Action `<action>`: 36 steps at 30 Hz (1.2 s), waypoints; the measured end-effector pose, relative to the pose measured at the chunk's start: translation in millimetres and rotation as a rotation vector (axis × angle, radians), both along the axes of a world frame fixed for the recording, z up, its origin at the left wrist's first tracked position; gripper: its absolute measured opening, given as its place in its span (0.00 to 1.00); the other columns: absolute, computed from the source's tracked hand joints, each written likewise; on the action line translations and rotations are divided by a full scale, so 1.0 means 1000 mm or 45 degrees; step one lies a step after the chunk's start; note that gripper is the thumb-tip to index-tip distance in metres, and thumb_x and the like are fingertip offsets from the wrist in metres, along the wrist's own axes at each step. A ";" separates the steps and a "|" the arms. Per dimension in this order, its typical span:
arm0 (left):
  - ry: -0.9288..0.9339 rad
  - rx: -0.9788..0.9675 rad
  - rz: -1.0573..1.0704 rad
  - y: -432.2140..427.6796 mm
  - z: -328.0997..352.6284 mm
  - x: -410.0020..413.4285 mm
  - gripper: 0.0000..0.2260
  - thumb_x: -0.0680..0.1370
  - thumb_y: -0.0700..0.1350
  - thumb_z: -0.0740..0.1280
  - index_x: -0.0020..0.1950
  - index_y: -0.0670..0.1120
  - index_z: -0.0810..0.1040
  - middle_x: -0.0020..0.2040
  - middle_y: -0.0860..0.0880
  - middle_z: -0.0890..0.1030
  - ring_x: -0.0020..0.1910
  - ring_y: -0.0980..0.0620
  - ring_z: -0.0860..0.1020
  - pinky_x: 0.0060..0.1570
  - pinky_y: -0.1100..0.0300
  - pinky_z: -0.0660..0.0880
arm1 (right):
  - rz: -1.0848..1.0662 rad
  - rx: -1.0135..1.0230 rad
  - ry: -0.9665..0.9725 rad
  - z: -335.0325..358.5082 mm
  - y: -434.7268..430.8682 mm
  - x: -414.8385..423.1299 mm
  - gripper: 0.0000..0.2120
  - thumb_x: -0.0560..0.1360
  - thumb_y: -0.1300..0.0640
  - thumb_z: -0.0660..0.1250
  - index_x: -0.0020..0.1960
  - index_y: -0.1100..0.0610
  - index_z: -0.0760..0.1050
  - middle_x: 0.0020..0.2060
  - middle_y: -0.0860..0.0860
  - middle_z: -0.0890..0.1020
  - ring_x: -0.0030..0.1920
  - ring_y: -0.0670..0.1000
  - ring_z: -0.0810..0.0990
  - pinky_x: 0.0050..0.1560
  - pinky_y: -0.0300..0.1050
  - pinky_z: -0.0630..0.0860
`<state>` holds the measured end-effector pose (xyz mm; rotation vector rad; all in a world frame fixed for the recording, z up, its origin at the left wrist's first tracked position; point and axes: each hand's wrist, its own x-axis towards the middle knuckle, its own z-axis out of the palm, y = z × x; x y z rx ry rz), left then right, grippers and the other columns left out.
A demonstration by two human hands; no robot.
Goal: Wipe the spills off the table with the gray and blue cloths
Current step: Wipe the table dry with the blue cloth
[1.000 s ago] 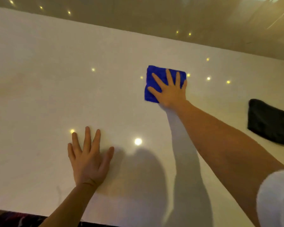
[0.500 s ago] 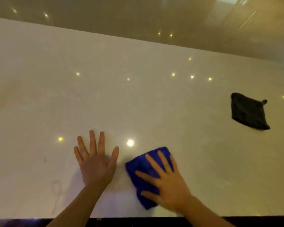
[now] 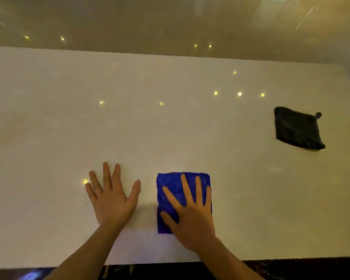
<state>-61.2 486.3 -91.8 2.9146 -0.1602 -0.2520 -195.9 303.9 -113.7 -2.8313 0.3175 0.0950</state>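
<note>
1. The right hand (image 3: 190,217) lay flat, fingers spread, pressing the blue cloth (image 3: 175,186) near the tabletop's (image 3: 170,128) front edge.
2. The left hand (image 3: 112,199) rested open and empty just beside it.
3. The gray cloth (image 3: 298,128) lay toward the right edge.

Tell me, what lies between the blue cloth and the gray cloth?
Nothing: the head view shows only bare table between the blue cloth and the gray cloth.

left hand (image 3: 112,201) flat on worktop (image 3: 49,138), near edge | right hand (image 3: 190,217) on folded cloth (image 3: 174,186) just right of it | second cloth (image 3: 297,128) far right, well apart
</note>
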 end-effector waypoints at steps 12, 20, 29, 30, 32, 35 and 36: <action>0.457 -0.190 0.244 -0.040 -0.021 -0.063 0.28 0.73 0.69 0.62 0.53 0.44 0.78 0.55 0.43 0.74 0.55 0.42 0.76 0.54 0.48 0.77 | -0.686 0.669 0.335 -0.003 -0.004 0.000 0.35 0.78 0.48 0.70 0.79 0.55 0.58 0.69 0.56 0.71 0.65 0.55 0.74 0.62 0.49 0.76; 0.803 -0.896 0.357 -0.116 0.014 -0.075 0.06 0.77 0.37 0.66 0.53 0.41 0.76 0.52 0.38 0.82 0.46 0.43 0.80 0.48 0.49 0.77 | -0.629 1.550 0.344 0.012 -0.061 -0.003 0.10 0.70 0.66 0.71 0.40 0.52 0.76 0.42 0.55 0.82 0.45 0.57 0.82 0.51 0.54 0.80; 1.548 -1.742 0.378 -0.288 0.043 -0.096 0.17 0.79 0.43 0.68 0.67 0.46 0.73 0.65 0.39 0.79 0.64 0.38 0.77 0.60 0.39 0.77 | -1.061 2.214 -0.001 0.041 -0.255 -0.086 0.22 0.74 0.61 0.76 0.66 0.59 0.77 0.59 0.61 0.85 0.60 0.64 0.84 0.57 0.62 0.83; 1.440 -1.594 0.357 -0.305 0.038 -0.100 0.16 0.79 0.44 0.67 0.66 0.46 0.72 0.65 0.40 0.78 0.62 0.39 0.78 0.58 0.40 0.79 | -1.128 2.128 -0.061 0.043 -0.271 -0.093 0.20 0.74 0.63 0.76 0.64 0.58 0.78 0.58 0.61 0.85 0.58 0.64 0.84 0.54 0.60 0.84; 1.199 -1.340 0.328 -0.328 0.026 -0.107 0.14 0.80 0.44 0.66 0.65 0.47 0.70 0.64 0.41 0.77 0.58 0.41 0.79 0.56 0.42 0.80 | -1.217 1.934 -0.160 0.044 -0.293 -0.104 0.16 0.76 0.68 0.72 0.61 0.55 0.78 0.55 0.58 0.85 0.54 0.60 0.85 0.44 0.52 0.86; 1.076 -1.235 0.333 -0.341 0.011 -0.118 0.13 0.80 0.42 0.65 0.64 0.48 0.70 0.62 0.41 0.78 0.55 0.42 0.79 0.55 0.43 0.81 | -1.251 1.696 -0.158 0.042 -0.311 -0.114 0.17 0.77 0.74 0.64 0.56 0.55 0.78 0.53 0.58 0.85 0.49 0.55 0.85 0.37 0.44 0.84; 1.091 -1.228 0.342 -0.341 0.010 -0.120 0.13 0.80 0.41 0.65 0.64 0.48 0.70 0.62 0.41 0.78 0.55 0.42 0.79 0.52 0.45 0.81 | -1.251 1.655 -0.149 0.040 -0.313 -0.116 0.17 0.76 0.75 0.62 0.56 0.56 0.78 0.53 0.59 0.86 0.49 0.55 0.85 0.37 0.44 0.84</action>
